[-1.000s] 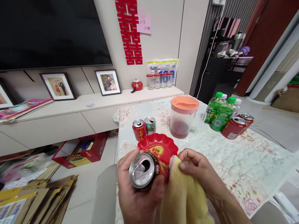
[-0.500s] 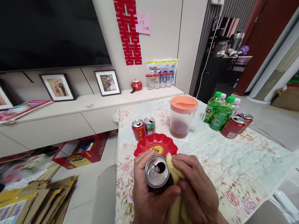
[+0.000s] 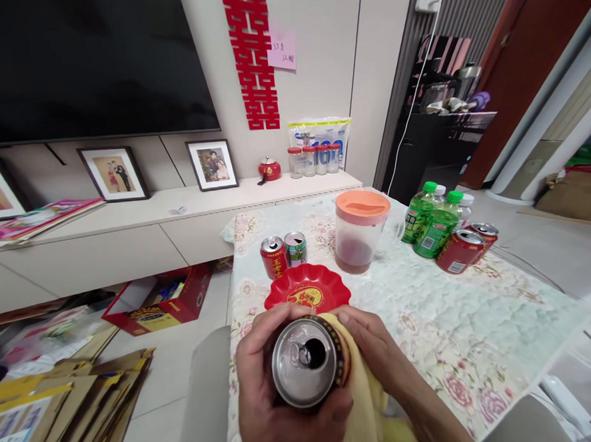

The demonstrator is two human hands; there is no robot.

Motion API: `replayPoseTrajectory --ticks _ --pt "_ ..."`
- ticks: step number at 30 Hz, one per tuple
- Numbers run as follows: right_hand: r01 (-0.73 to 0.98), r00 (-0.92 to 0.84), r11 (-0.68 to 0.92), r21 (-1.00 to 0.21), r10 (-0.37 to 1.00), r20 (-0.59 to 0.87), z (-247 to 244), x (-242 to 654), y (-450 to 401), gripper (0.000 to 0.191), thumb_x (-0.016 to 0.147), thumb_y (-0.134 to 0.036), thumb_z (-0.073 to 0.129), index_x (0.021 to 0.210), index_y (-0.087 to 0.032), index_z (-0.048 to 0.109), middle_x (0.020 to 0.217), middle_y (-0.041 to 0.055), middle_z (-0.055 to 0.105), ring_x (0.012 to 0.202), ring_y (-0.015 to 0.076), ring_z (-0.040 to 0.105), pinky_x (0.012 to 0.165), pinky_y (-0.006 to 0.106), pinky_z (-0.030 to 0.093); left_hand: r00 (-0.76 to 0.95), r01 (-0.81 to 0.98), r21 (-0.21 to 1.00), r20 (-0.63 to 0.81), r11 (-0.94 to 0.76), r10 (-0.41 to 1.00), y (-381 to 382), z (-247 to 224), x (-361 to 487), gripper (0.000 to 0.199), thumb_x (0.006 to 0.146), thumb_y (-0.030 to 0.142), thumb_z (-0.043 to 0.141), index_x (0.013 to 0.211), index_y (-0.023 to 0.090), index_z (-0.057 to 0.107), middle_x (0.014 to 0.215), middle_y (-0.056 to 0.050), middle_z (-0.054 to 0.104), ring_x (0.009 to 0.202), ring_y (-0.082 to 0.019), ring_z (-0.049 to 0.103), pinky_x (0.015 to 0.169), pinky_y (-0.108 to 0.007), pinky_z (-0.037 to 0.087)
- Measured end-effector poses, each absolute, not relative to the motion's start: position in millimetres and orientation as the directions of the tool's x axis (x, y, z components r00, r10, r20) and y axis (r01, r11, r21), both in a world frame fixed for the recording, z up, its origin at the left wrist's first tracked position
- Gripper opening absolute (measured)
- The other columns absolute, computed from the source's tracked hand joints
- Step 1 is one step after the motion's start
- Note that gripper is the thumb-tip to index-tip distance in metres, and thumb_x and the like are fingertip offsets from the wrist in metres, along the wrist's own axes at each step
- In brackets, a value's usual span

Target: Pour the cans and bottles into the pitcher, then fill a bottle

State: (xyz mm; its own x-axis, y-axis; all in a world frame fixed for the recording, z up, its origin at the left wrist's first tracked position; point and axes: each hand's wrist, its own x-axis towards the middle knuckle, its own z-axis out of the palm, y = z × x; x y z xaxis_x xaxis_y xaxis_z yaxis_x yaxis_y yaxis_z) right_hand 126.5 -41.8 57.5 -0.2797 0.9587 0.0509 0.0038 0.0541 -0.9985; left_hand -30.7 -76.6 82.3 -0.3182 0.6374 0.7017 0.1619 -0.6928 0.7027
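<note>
My left hand is wrapped round an opened drink can, its silver top tilted up toward me and its mouth hole dark. A yellow cloth lies against the can's right side and hangs down below it. My right hand presses that cloth to the can, its fingers closed on the fabric. Just beyond the can sits a scalloped red plate, its near edge hidden by my hands. Behind the plate stand a red can and a green can, side by side.
A clear pitcher with an orange lid holds some dark liquid. To its right stand green-capped bottles and two red cans. A flowered tablecloth covers the table. Flattened cardboard and a red box lie on the floor at left.
The can has come closer to me and its top has turned, so the tab and hole sit differently. My right hand and the cloth have shifted along the can's right side.
</note>
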Motion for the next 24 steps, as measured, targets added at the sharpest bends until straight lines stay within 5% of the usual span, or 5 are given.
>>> replayPoseTrajectory --ticks 4,8,11,18,24 --pt "0.015 -0.201 0.067 -0.998 0.978 0.062 54.0 121.2 -45.3 0.052 0.102 -0.064 0.052 0.086 -0.016 0.066 0.085 0.0047 0.066 0.082 0.0182 0.060 0.073 0.028 0.047 -0.350 0.007 0.758 0.613 -0.652 0.708 -74.6 81.2 -30.8 0.074 0.068 0.053 0.093 0.131 0.025 0.065 0.113 -0.007 0.076 0.096 -0.024 0.076 0.085 -0.033 0.064" --pt "0.239 -0.104 0.400 -0.885 0.916 0.387 54.9 117.0 -51.4 0.033 0.107 -0.042 0.050 0.091 -0.019 0.068 0.091 0.0048 0.067 0.085 0.0162 0.062 0.078 0.027 0.047 -0.303 -0.047 0.808 0.549 -0.587 0.779 -74.0 69.2 -27.3 0.069 0.071 0.049 0.093 0.130 0.027 0.067 0.120 -0.010 0.075 0.103 -0.026 0.075 0.088 -0.034 0.063" --pt "0.274 -0.087 0.553 -0.786 0.829 0.553 60.1 117.4 -56.4 0.023 0.107 -0.027 0.049 0.096 -0.020 0.067 0.092 0.0037 0.067 0.085 0.0138 0.063 0.078 0.024 0.049 -0.253 -0.009 0.806 0.571 -0.592 0.781 -74.4 62.4 -24.6 0.064 0.077 0.052 0.088 0.131 0.028 0.066 0.122 -0.010 0.073 0.108 -0.026 0.072 0.096 -0.037 0.060" --pt "0.281 -0.017 0.633 -0.721 0.754 0.656 76.2 127.6 -75.3 0.018 0.105 -0.016 0.052 0.114 -0.026 0.065 0.108 0.0027 0.067 0.102 0.0141 0.064 0.088 0.023 0.051 -0.149 0.228 0.722 0.689 -0.654 0.709 -74.0 67.3 -24.4 0.058 0.086 0.059 0.075 0.133 0.027 0.062 0.121 -0.008 0.063 0.116 -0.025 0.062 0.104 -0.038 0.054" --pt "0.257 -0.001 0.674 -0.693 0.717 0.697 77.1 126.7 -81.3 0.023 0.106 -0.019 0.050 0.121 -0.028 0.065 0.112 0.0034 0.066 0.105 0.0151 0.063 0.092 0.024 0.050 -0.126 0.299 0.713 0.688 -0.634 0.714 -77.0 70.8 -22.2 0.056 0.089 0.062 0.068 0.133 0.028 0.061 0.121 -0.009 0.059 0.114 -0.027 0.061 0.094 -0.037 0.057"
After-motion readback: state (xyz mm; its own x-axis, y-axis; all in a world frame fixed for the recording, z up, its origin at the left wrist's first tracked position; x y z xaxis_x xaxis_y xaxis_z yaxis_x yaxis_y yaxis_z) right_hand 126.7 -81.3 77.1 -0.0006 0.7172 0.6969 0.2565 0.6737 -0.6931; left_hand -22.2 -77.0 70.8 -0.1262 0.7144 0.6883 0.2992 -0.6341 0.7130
